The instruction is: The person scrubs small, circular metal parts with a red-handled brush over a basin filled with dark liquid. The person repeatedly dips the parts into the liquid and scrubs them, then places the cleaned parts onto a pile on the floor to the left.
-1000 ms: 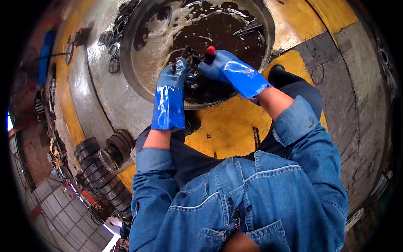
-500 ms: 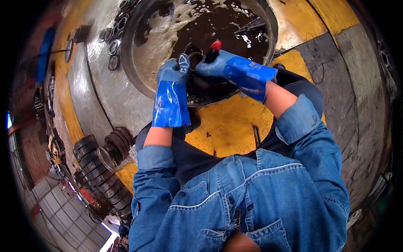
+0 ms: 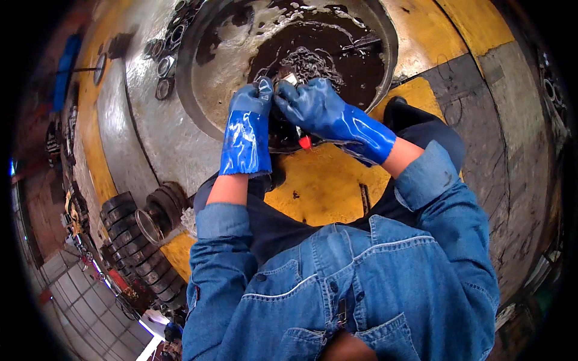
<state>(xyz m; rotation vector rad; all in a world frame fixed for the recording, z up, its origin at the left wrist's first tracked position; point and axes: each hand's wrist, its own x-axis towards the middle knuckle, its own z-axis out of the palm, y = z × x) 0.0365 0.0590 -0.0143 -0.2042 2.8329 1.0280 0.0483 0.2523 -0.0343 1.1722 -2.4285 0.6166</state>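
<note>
Beyond the basin, a yellow-painted floor patch point(image 3: 325, 186) bordered by grey concrete slabs point(image 3: 512, 120), stained and scuffed. Left of the basin, loose metal rings point(image 3: 165, 60) scattered on the wet grey floor. Lower left, a row of dark bearing-like rings point(image 3: 129, 234) stacked side by side, one shiny metal ring point(image 3: 149, 225) leaning against them. Far left, blurred machinery and a blue object point(image 3: 63, 72), too indistinct to name.

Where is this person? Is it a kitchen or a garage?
Probably a workshop or garage, not a kitchen. Both hands, left and right, wear blue rubber gloves over a big metal basin of dark, dirty liquid. Stacks of greasy metal rings sit on the stained floor.
</note>
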